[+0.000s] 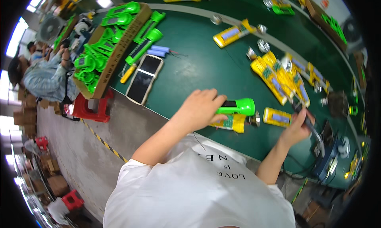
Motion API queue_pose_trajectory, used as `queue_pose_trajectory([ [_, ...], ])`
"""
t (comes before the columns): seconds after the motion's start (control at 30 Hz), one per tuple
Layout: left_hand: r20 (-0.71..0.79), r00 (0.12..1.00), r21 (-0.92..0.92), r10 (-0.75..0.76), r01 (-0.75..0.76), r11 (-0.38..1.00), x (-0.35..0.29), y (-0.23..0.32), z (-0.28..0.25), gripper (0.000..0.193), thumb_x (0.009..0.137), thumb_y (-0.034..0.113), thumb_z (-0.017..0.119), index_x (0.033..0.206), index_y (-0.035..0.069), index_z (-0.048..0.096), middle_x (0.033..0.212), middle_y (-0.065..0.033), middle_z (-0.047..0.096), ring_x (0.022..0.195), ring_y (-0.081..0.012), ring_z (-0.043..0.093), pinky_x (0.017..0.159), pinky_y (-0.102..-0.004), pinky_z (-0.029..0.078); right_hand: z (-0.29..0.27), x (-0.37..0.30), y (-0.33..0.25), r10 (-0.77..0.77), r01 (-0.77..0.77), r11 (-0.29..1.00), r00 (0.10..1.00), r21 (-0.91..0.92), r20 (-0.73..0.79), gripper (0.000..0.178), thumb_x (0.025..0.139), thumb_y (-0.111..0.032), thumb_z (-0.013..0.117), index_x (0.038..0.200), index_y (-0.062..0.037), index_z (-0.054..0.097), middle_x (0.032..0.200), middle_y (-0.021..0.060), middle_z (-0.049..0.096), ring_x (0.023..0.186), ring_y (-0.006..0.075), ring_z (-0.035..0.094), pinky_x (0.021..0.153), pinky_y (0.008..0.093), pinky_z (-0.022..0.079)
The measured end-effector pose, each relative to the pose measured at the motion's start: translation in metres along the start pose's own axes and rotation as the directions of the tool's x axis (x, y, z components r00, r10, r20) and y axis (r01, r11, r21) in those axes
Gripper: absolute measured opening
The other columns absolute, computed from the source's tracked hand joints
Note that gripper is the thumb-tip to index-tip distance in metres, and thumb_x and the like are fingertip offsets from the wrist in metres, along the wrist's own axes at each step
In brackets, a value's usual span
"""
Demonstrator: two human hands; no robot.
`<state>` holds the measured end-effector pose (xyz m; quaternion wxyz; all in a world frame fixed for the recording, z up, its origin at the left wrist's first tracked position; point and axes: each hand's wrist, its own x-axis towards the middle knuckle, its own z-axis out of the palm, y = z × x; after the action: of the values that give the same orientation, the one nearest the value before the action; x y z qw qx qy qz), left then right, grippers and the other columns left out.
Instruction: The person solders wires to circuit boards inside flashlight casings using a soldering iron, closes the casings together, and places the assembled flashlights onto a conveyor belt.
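My left hand [200,109] is closed over a green flashlight shell [243,106], near the table's front edge. A yellow flashlight half [235,124] shows beneath it, with a silver reflector [256,118] at its end. My right hand [295,129] grips a soldering iron [297,106] by its dark handle, the tip pointing up and left toward several yellow halves [274,75] with blue batteries and green circuit boards. Just left of my right hand lies another yellow half [274,116] holding a blue battery.
At the left, a cardboard box [119,55] holds several green shells. Beside it lie a phone [145,79], blue batteries [158,50] and a yellow-handled tool [128,73]. A blue soldering station [328,164] stands right. A red stool [92,109] and a co-worker [44,82] are beyond the edge.
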<state>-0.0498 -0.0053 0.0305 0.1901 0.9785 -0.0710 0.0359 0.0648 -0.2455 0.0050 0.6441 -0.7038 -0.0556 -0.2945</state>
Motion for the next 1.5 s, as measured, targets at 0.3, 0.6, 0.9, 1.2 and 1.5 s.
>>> queue_pose_trajectory([
  [0.3,-0.014,1.0,-0.024,0.004,-0.004,1.0,-0.022,0.013,-0.001,0.042,0.066,0.026,0.065,0.102,0.011,0.05,0.087,-0.0064,0.047,0.08,-0.0239,0.047,0.071,-0.0339,0.036,0.001,-0.002,0.0,0.018,-0.015,0.998,0.998,0.057,-0.052,0.012,0.079,-0.008,0.056,0.084,0.002,0.052,0.077,0.0041,0.05,0.06,0.0065,0.046,0.052,0.0186,0.037],
  [0.6,0.011,0.999,-0.032,-0.031,0.032,0.999,-0.04,0.02,0.005,0.046,0.067,0.03,0.064,0.105,0.009,0.05,0.089,-0.0071,0.048,0.081,-0.0242,0.047,0.072,-0.0342,0.037,-0.006,-0.01,0.006,-0.066,0.067,0.996,0.998,0.057,-0.012,0.009,0.079,-0.003,0.053,0.084,0.0039,0.051,0.083,0.0057,0.048,0.076,0.0111,0.05,0.07,0.0232,0.042],
  [0.9,0.067,0.995,-0.205,-0.077,0.089,0.975,-0.017,0.0,-0.007,0.033,0.072,0.023,0.058,0.099,0.005,0.052,0.084,-0.0114,0.055,0.078,-0.0287,0.052,0.069,-0.0359,0.039,0.008,0.003,0.007,-0.019,0.023,0.997,0.999,0.078,-0.044,0.012,0.079,-0.007,0.056,0.085,0.0021,0.052,0.072,0.004,0.051,0.063,0.0066,0.047,0.057,0.0193,0.037],
  [1.2,0.246,0.958,-0.211,-0.144,0.199,0.957,0.003,-0.016,-0.012,0.019,0.079,0.019,0.052,0.089,0.003,0.056,0.069,-0.0159,0.056,0.061,-0.031,0.053,0.056,-0.0355,0.04,0.008,-0.001,0.004,-0.072,0.075,0.996,0.996,0.054,-0.052,0.013,0.079,-0.009,0.056,0.084,0.0023,0.053,0.061,0.0025,0.05,0.053,0.0055,0.044,0.048,0.0176,0.034],
  [1.5,0.256,0.96,-0.194,0.116,-0.066,0.979,0.051,-0.036,0.009,0.019,0.076,0.018,0.055,0.088,0.004,0.058,0.075,-0.0132,0.058,0.069,-0.0306,0.054,0.061,-0.0356,0.042,0.006,-0.002,0.001,-0.011,0.013,0.998,1.0,0.057,-0.027,0.011,0.077,-0.005,0.058,0.083,0.0024,0.053,0.074,0.0054,0.055,0.061,0.0067,0.049,0.055,0.0186,0.041],
])
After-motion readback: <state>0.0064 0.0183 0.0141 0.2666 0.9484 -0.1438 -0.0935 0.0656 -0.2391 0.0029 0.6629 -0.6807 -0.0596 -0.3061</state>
